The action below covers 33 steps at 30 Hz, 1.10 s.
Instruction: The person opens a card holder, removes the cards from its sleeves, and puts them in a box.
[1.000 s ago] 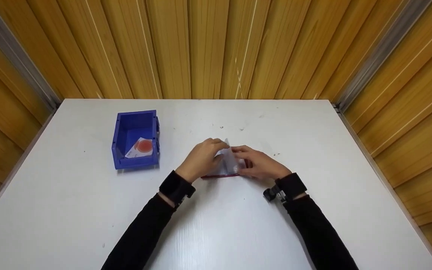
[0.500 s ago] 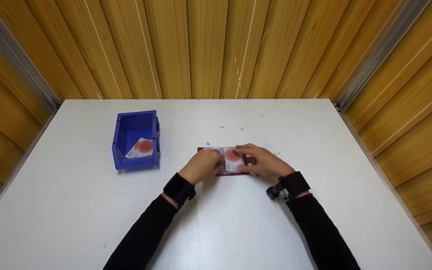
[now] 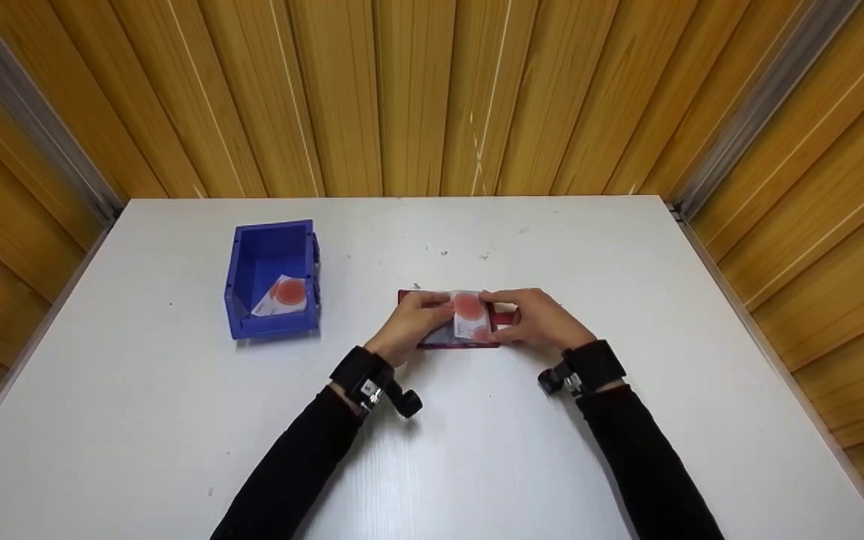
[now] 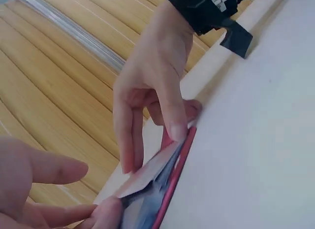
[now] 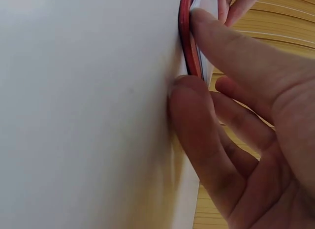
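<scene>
A red card holder [image 3: 458,346] with clear sleeves lies open on the white table in the head view. On its right half is a white card [image 3: 469,328] with a red circle. My left hand [image 3: 413,326] pinches the card's left edge between thumb and finger; the left wrist view shows that edge raised above the sleeves. At the right, my right hand [image 3: 541,321] holds the holder's side, its thumb [image 5: 216,39] pressing near the card's edge. A red tab [image 3: 505,318] sticks out beneath that hand. Whether the card is inside a sleeve I cannot tell.
A blue bin [image 3: 273,324] stands on the left of the table [image 3: 432,465] with another red-and-white card [image 3: 282,297] inside. Yellow wood-patterned walls [image 3: 409,97] enclose the back and sides. Each wrist wears a black strap with a small camera.
A clear sleeve page that stood raised between the hands has gone down, and the card now shows. My left hand turned and shifted slightly, now pinching the card's left edge. The right hand barely moved.
</scene>
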### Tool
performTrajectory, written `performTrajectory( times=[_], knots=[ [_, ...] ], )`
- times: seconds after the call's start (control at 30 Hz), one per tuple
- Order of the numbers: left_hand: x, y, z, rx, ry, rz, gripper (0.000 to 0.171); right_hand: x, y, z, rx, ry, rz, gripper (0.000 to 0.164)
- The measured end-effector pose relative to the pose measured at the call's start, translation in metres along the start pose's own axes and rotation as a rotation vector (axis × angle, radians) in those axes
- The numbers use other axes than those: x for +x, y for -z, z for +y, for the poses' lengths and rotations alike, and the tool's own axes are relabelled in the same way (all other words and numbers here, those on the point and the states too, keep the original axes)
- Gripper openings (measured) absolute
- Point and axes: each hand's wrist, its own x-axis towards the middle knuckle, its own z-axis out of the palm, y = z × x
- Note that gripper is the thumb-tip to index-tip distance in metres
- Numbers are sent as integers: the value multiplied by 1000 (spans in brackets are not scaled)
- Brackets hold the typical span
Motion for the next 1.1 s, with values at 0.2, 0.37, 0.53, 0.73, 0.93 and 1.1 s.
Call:
performTrajectory(
  times=[0.2,0.37,0.53,0.73,0.93,1.1],
  knots=[
    [5,-9,-4,112,-20,99,34,1,1,-1,-8,27,5,70],
    [8,-16,-8,234,-33,112,27,2,1,-1,-19,57,5,70],
    [8,-17,-10,304,-74,91,25,2,-1,-2,-31,79,6,72],
    [8,-12,-11,274,-117,33,24,1,-2,-2,-1,114,-19,80],
    [6,-6,-7,200,-78,-3,21,0,-3,1,31,121,-30,79],
    [4,4,0,180,17,0,25,0,-4,1,37,94,-40,78]
  ],
)
